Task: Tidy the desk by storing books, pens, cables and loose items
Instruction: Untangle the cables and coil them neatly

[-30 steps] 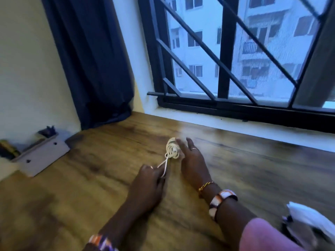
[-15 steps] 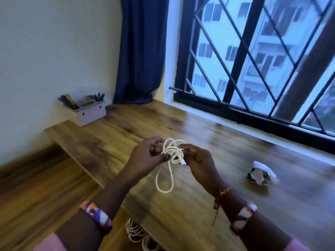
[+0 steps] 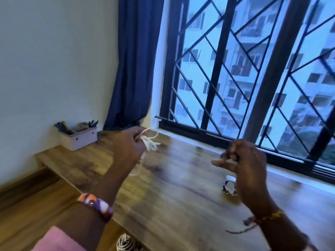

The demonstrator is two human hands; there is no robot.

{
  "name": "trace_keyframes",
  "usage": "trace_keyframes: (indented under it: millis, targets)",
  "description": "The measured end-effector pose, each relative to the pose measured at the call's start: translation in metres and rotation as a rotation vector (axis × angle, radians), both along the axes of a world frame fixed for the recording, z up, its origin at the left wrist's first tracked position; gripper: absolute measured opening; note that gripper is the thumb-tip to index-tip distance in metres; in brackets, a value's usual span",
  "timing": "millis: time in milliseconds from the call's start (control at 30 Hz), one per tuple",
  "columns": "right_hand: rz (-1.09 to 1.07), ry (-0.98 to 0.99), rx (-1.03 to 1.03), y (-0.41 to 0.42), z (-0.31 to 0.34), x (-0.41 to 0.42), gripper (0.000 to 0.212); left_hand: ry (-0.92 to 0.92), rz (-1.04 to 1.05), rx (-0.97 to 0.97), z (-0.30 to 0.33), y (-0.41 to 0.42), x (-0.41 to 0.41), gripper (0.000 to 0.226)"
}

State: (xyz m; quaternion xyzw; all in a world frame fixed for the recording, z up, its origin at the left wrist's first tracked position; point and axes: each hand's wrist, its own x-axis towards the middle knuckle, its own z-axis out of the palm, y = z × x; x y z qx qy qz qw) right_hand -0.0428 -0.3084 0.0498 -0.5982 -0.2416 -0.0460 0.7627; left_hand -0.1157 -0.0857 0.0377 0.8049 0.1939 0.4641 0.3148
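The white cable (image 3: 150, 141), bundled in loops, hangs in the air above the desk (image 3: 174, 187), pinched in the left hand (image 3: 127, 148), one strand trailing down. The right hand (image 3: 244, 165) hovers well apart, fingers loosely curled, holding nothing. The desk is wood-grain, running along a barred window (image 3: 244, 69). A bin (image 3: 78, 137) of tools sits at its far left corner against the wall (image 3: 54, 60), near a blue curtain (image 3: 134, 60). A crumpled item (image 3: 229, 186) lies on the desk below the right hand.
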Motion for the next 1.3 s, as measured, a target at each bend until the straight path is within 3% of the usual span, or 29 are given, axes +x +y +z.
trace_keyframes:
  millis: [133,233,333,433,567,833,933,1167,1300]
  targets:
    - [0.082,-0.073,-0.283,-0.009,0.017,-0.012,0.014,0.032,-0.162,-0.007,0.026,-0.023,-0.007,0.016]
    - [0.182,-0.193,-0.42,0.007,0.021,-0.026,0.021,0.015,-0.324,-0.061,0.039,-0.067,-0.006,0.017]
    - [0.118,-0.239,-0.287,0.001,0.027,-0.027,0.009,-0.037,-0.482,-0.253,0.048,-0.083,-0.011,0.018]
    - [0.193,-0.015,-0.114,-0.017,0.037,-0.022,0.012,-0.009,-0.727,-0.485,0.055,-0.096,-0.023,0.019]
    - [0.203,0.115,-0.016,-0.031,0.047,-0.015,0.02,0.048,-0.773,-0.506,0.058,-0.124,-0.023,0.014]
    - [-0.228,-0.126,0.07,-0.082,0.07,0.036,0.026,-0.067,-0.775,-0.773,0.058,-0.214,-0.004,0.011]
    - [-0.29,-0.053,0.152,-0.131,0.081,0.076,0.03,-0.02,-0.775,-0.666,0.061,-0.249,0.003,0.007]
    - [-0.302,0.058,0.208,-0.217,0.104,0.125,0.028,0.22,-0.645,-0.174,0.085,-0.301,0.026,0.005]
    - [-0.166,0.117,0.289,-0.255,0.105,0.122,0.025,0.233,-0.29,0.223,0.09,-0.315,0.047,0.004]
